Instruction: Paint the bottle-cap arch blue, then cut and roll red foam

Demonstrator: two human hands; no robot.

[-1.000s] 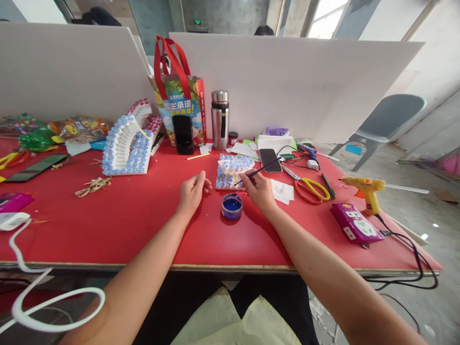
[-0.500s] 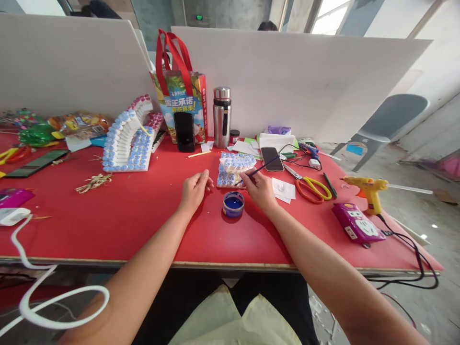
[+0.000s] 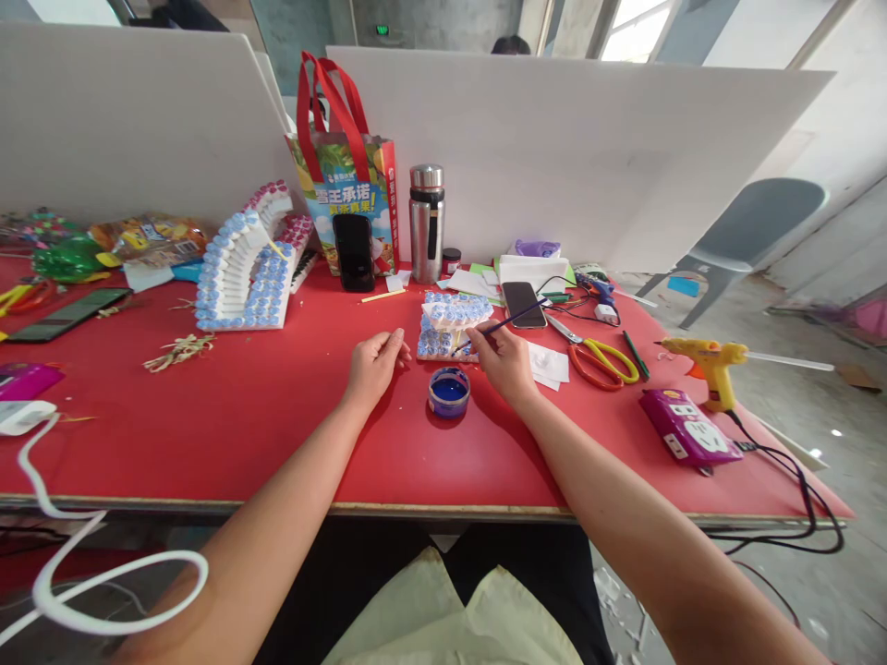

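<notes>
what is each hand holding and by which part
The right hand holds a paintbrush low on its handle, near the bristle end. The left hand holds nothing; it rests curled on the red table.

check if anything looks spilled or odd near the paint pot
No spill: the open paint pot stands upright by the right hand holding a brush, no blue on the table around it. Odd: a white cable droops off the left edge.
</notes>
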